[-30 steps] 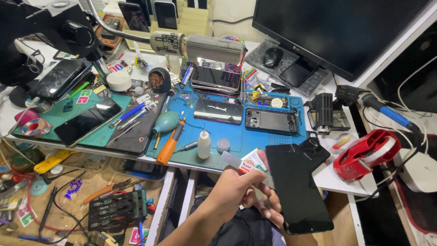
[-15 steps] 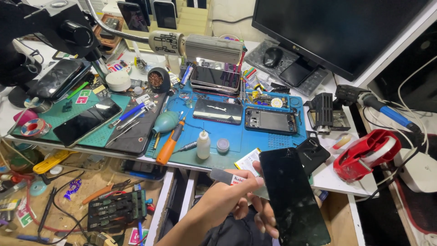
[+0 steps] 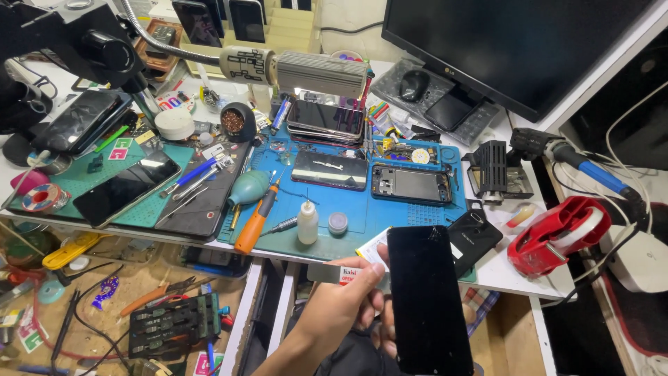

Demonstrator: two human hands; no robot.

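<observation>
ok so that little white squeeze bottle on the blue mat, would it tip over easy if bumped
Probably yes: the white squeeze bottle stands upright, tall and narrow with a thin nozzle. It looks like light plastic, so a nudge likely topples it. Being round, it might then roll across the blue mat.

A single head-worn camera looks steeply down and forward over the white workbench [image 3: 501,268] from its near edge, close in; the blue mat [image 3: 362,223] sits mid-frame, the monitor [image 3: 515,42] at the far right corner
</observation>
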